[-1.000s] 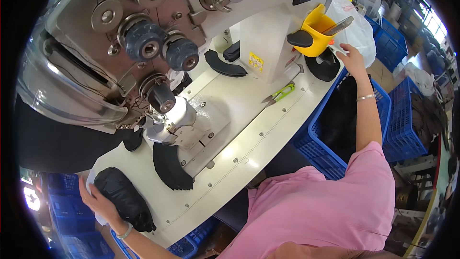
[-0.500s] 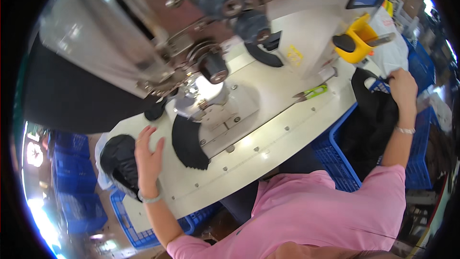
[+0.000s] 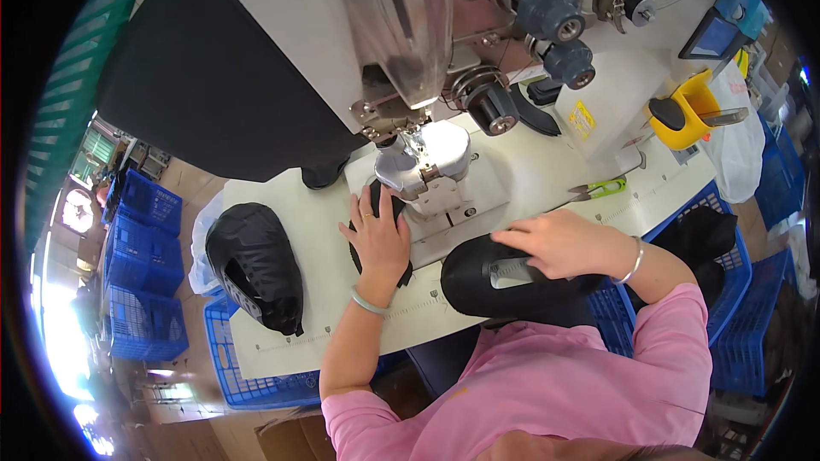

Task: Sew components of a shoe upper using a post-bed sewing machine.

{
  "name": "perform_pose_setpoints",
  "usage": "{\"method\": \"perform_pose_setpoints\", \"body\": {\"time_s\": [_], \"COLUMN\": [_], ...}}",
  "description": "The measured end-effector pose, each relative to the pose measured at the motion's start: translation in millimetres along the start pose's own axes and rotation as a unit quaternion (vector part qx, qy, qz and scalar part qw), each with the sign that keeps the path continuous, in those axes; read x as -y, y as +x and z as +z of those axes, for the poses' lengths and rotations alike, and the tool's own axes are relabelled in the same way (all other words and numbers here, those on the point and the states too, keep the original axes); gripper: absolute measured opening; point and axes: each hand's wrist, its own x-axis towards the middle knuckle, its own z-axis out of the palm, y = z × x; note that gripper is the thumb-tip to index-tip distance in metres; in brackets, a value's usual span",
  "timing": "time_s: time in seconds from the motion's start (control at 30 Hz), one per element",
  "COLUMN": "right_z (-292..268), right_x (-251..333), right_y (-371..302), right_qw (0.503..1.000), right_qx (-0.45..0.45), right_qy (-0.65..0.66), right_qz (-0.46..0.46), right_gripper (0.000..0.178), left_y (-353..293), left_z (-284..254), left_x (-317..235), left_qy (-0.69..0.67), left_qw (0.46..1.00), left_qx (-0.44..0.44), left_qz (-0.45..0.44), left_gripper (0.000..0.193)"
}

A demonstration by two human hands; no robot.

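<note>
Pressing my left hand (image 3: 380, 239) flat, fingers spread, on a black fabric piece (image 3: 376, 205) just below the sewing machine (image 3: 423, 162) | my right hand (image 3: 559, 243) closed over the black shoe upper (image 3: 504, 277), at table (image 3: 530, 179) front edge | upper's long axis runs left-right, right of left hand; right hand nearer | black pile (image 3: 252, 265) far left.

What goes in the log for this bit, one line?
left hand: pressing flat black piece by sewing machine | right hand: on black shoe upper
</note>
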Motion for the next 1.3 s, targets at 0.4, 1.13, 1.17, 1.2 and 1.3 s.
{"method": "perform_pose_setpoints", "body": {"time_s": [0.4, 1.13, 1.17, 1.2, 1.3], "right_z": [-36.0, -46.0, -47.1, -48.2, -52.0], "right_x": [10.4, 7.0, 6.8, 6.6, 7.2], "right_y": [27.5, 47.0, 47.4, 47.8, 47.1], "right_qw": [0.856, 0.905, 0.904, 0.904, 0.909], "right_qx": [-0.412, -0.354, -0.357, -0.361, -0.35], "right_qy": [-0.215, -0.156, -0.14, -0.124, -0.116], "right_qz": [-0.226, -0.179, -0.186, -0.193, -0.193], "right_gripper": [0.031, 0.035, 0.041, 0.047, 0.05], "left_y": [-7.4, 4.6, 5.8, 7.7, 10.7], "left_z": [-97.9, -136.5, -136.2, -135.3, -138.7], "left_x": [5.7, -36.5, -35.9, -34.8, -34.6], "left_qy": [-0.692, -0.313, -0.312, -0.292, -0.263], "left_qw": [0.721, 0.929, 0.929, 0.93, 0.931], "left_qx": [-0.03, -0.101, -0.102, -0.119, -0.133], "left_qz": [-0.025, 0.168, 0.168, 0.188, 0.213], "left_gripper": [0.057, 0.034, 0.034, 0.034, 0.034]}}
